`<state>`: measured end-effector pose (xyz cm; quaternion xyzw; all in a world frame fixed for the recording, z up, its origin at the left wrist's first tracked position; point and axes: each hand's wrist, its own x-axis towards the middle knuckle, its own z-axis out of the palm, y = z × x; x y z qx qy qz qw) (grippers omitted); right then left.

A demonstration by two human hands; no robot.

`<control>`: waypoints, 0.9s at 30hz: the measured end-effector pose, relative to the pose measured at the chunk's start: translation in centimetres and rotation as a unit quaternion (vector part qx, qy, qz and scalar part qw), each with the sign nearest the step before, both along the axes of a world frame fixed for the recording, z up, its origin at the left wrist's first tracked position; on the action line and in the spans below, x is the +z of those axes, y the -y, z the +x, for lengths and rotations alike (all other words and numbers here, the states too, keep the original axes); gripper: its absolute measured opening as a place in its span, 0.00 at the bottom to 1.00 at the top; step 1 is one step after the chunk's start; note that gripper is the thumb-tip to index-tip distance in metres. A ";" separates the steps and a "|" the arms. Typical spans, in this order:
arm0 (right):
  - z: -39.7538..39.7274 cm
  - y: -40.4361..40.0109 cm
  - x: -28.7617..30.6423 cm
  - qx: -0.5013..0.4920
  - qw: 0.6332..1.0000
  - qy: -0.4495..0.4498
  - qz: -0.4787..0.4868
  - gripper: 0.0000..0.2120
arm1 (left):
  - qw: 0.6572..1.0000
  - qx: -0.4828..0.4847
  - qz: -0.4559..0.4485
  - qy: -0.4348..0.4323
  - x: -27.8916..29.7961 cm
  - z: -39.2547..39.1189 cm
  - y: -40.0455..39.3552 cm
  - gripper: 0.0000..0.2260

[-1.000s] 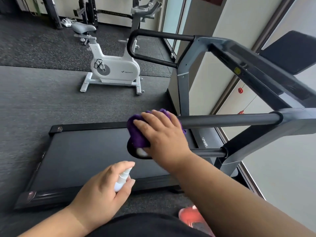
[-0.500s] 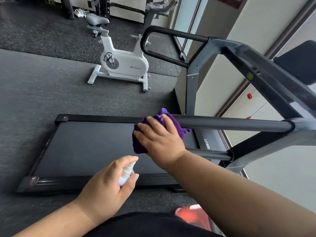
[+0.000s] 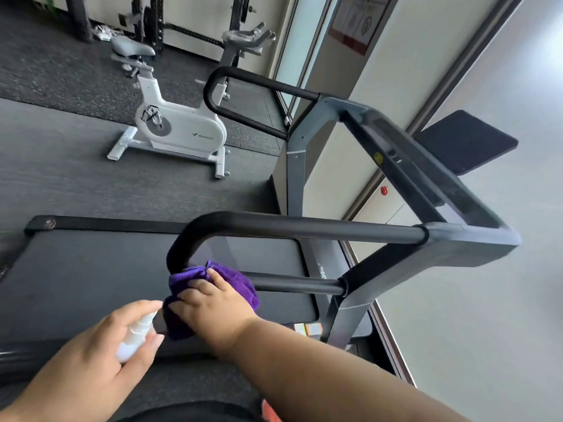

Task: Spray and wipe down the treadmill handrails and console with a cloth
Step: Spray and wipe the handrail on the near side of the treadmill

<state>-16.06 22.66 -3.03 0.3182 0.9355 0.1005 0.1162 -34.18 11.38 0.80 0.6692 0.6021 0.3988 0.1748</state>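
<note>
The treadmill's near handrail [image 3: 304, 228] is a black U-shaped loop joined to a grey frame. My right hand [image 3: 217, 309] presses a purple cloth [image 3: 240, 283] around the lower bend of that loop, where it meets the lower bar [image 3: 298, 284]. Just left of the cloth, my left hand [image 3: 100, 357] grips a small white spray bottle [image 3: 134, 339], nozzle toward the cloth. The far handrail [image 3: 243, 99] stands beyond the belt [image 3: 91, 275]. The console bar [image 3: 426, 166] spans the frame at the right, with a dark screen [image 3: 466, 141] behind it.
A white exercise bike [image 3: 179, 129] stands on the dark floor beyond the treadmill. Black rack uprights [image 3: 152, 22] line the back wall. A pale wall [image 3: 487, 300] runs close along the right side. A red-orange shoe [image 3: 269, 414] shows at the bottom edge.
My right hand slid the cloth from the top of the near handrail down around its curved end to the lower bend. The left hand kept the bottle close beside it.
</note>
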 end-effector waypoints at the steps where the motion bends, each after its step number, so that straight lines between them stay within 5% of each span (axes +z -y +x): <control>1: 0.7 0.1 0.1 -0.028 0.998 -0.041 -0.024 0.25 | 1.000 0.012 -0.010 -0.002 0.3 0.4 0.2 0.20; 6: 3.5 2.1 3.1 -0.161 0.928 -0.288 -0.173 0.25 | 0.995 0.075 -0.057 0.021 1.0 4.1 0.7 0.30; 8: 4.5 3.5 5.1 -0.198 0.870 -0.395 -0.219 0.19 | 0.990 0.095 -0.099 0.043 1.0 5.7 0.4 0.34; 11: 6.3 5.1 8.0 -0.225 0.764 -0.516 -0.316 0.10 | 0.985 0.094 -0.138 0.046 2.4 8.5 0.8 0.28; 13: 7.6 5.9 9.3 -0.222 0.711 -0.558 -0.366 0.19 | 0.981 0.086 -0.157 0.077 3.3 10.4 1.6 0.25; 17: 8.8 7.3 8.8 -0.200 0.639 -0.603 -0.433 0.17 | 0.969 0.129 -0.180 0.113 3.7 13.6 2.5 0.23; 21: 9.9 7.6 6.8 -0.173 0.617 -0.566 -0.519 0.09 | 0.959 0.167 -0.184 0.139 3.7 14.6 3.4 0.18; 27: 9.9 5.7 3.3 -0.158 0.480 -0.421 -0.753 0.39 | 0.953 0.146 -0.154 0.217 5.4 12.2 6.1 0.20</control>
